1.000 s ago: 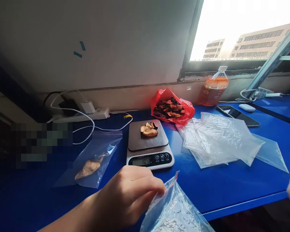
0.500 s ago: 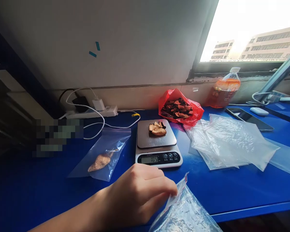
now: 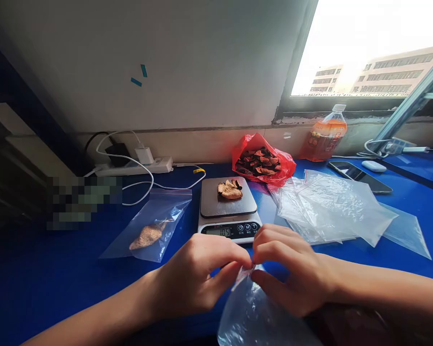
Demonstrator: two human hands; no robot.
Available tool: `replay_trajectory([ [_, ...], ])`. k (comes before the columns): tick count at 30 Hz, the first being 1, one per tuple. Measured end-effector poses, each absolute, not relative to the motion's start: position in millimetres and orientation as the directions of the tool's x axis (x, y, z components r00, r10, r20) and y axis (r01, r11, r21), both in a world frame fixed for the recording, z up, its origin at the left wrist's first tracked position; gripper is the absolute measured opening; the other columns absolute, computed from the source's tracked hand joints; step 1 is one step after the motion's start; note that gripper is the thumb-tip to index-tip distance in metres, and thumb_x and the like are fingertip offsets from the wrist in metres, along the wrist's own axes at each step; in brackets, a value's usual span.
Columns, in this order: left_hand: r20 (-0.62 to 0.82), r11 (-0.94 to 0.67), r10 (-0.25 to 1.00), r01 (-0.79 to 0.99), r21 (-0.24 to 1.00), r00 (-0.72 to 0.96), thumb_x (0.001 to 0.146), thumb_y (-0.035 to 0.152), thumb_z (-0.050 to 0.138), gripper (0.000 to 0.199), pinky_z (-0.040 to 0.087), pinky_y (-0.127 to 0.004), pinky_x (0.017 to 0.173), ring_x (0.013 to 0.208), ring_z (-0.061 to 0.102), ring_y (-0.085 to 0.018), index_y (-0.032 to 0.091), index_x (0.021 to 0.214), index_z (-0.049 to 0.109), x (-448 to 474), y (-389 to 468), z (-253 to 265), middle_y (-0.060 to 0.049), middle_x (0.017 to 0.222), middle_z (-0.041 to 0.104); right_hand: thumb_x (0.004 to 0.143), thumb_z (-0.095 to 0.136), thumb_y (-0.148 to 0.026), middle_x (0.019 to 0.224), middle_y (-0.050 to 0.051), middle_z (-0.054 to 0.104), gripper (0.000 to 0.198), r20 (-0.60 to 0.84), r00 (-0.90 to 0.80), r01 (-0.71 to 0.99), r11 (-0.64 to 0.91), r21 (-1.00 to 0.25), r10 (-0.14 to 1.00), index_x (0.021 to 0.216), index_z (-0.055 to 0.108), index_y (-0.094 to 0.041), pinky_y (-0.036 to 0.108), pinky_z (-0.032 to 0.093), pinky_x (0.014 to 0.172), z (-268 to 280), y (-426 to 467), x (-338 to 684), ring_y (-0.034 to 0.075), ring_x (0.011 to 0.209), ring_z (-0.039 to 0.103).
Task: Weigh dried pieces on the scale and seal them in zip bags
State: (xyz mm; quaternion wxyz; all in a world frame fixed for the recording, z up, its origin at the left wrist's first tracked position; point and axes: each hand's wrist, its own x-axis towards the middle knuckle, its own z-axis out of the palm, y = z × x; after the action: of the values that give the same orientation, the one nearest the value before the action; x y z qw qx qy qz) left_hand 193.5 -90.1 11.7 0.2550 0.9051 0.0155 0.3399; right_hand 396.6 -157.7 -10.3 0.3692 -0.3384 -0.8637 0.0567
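A clear zip-lock bag hangs down in front of me, its top edge pinched between the fingers of my left hand and my right hand. Both hands meet at the bag's zip strip, just in front of a kitchen scale. Dried brown slices lie on the scale's metal plate, and its display appears to read 105, perhaps with a decimal point. To the left, another zip-lock bag lies flat with dried pieces inside.
Behind the scale an open red plastic bag holds many dark dried slices. Several flat clear bags are piled on the right. A phone, an earphone case and a bottle stand beyond. A power strip with cables sits back left.
My right hand has come in from the right and taken hold of the bag's top edge beside my left hand. The view has shifted slightly; the slices on the scale stay put.
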Motion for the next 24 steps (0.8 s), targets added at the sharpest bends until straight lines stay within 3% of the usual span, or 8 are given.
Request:
replay_trajectory([
  [3, 0.618, -0.88, 0.186, -0.15, 0.45, 0.764, 0.088, 0.005, 0.052, 0.014, 0.048, -0.02, 0.061, 0.057, 0.06, -0.01, 0.015, 0.086, 0.061, 191.9, -90.1, 13.9, -0.001, 0.069, 0.068, 0.091, 0.055, -0.017, 0.07, 0.001, 0.059, 0.005, 0.688, -0.456, 0.481, 0.807, -0.343, 0.564, 0.089, 0.051, -0.019, 0.027, 0.042, 0.056, -9.5, -157.0, 391.7, 0.013, 0.062, 0.051],
  [8, 0.51, -0.894, 0.119, -0.131, 0.428, 0.852, 0.086, 0.002, 0.048, 0.018, 0.042, -0.022, 0.056, 0.056, 0.054, -0.011, 0.016, 0.084, 0.059, 189.7, -82.9, 21.9, 0.0, 0.066, 0.062, 0.093, 0.051, -0.014, 0.068, 0.003, 0.058, 0.011, 0.675, -0.571, 0.459, 0.864, -0.209, 0.467, 0.084, 0.052, -0.019, 0.03, 0.038, 0.059, -1.1, -150.5, 388.4, 0.016, 0.062, 0.048],
  [11, 0.412, -0.893, 0.11, -0.092, 0.44, 0.904, 0.084, 0.005, 0.05, 0.015, 0.041, -0.023, 0.056, 0.056, 0.053, -0.012, 0.017, 0.081, 0.057, 186.7, -76.9, 32.4, 0.0, 0.065, 0.061, 0.092, 0.048, -0.012, 0.065, 0.002, 0.053, 0.015, 0.69, -0.573, 0.414, 0.883, -0.224, 0.443, 0.079, 0.051, -0.019, 0.029, 0.035, 0.056, 0.5, -146.9, 385.4, 0.015, 0.058, 0.041],
  [15, 0.298, -0.9, 0.093, -0.048, 0.434, 0.95, 0.089, 0.007, 0.047, 0.016, 0.043, -0.024, 0.059, 0.063, 0.057, -0.015, 0.016, 0.083, 0.06, 181.4, -69.1, 44.8, -0.003, 0.07, 0.064, 0.088, 0.05, -0.009, 0.068, 0.003, 0.057, 0.011, 0.64, -0.618, 0.341, 0.889, -0.304, 0.456, 0.082, 0.053, -0.019, 0.03, 0.04, 0.059, 2.7, -152.0, 386.5, 0.015, 0.062, 0.046],
  [18, 0.241, -0.888, 0.158, 0.03, 0.46, 0.958, 0.093, 0.01, 0.049, 0.017, 0.046, -0.022, 0.063, 0.068, 0.062, -0.014, 0.017, 0.086, 0.062, 179.2, -61.3, 45.4, -0.003, 0.078, 0.068, 0.089, 0.05, -0.01, 0.073, 0.004, 0.06, 0.011, 0.604, -0.613, 0.268, 0.853, -0.448, 0.509, 0.083, 0.051, -0.02, 0.029, 0.046, 0.065, 6.8, -157.5, 391.2, 0.015, 0.07, 0.053],
  [21, 0.244, -0.841, 0.212, 0.049, 0.54, 0.946, 0.094, 0.013, 0.051, 0.015, 0.049, -0.02, 0.064, 0.071, 0.065, -0.014, 0.018, 0.089, 0.065, 178.3, -58.9, 44.5, -0.003, 0.083, 0.072, 0.092, 0.052, -0.013, 0.076, 0.003, 0.061, 0.014, 0.56, -0.558, 0.162, 0.743, -0.65, 0.612, 0.082, 0.046, -0.021, 0.026, 0.048, 0.067, 10.4, -159.3, 395.0, 0.013, 0.072, 0.055],
  [24, 0.213, -0.766, 0.239, 0.049, 0.641, 0.947, 0.093, 0.02, 0.057, 0.012, 0.049, -0.019, 0.062, 0.071, 0.067, -0.014, 0.017, 0.089, 0.068, 175.1, -66.3, 50.2, -0.003, 0.083, 0.073, 0.092, 0.053, -0.014, 0.077, 0.002, 0.061, 0.011, 0.498, -0.54, 0.183, 0.673, -0.717, 0.678, 0.084, 0.049, -0.02, 0.023, 0.047, 0.063, 11.7, -158.3, 397.2, 0.011, 0.069, 0.054],
])
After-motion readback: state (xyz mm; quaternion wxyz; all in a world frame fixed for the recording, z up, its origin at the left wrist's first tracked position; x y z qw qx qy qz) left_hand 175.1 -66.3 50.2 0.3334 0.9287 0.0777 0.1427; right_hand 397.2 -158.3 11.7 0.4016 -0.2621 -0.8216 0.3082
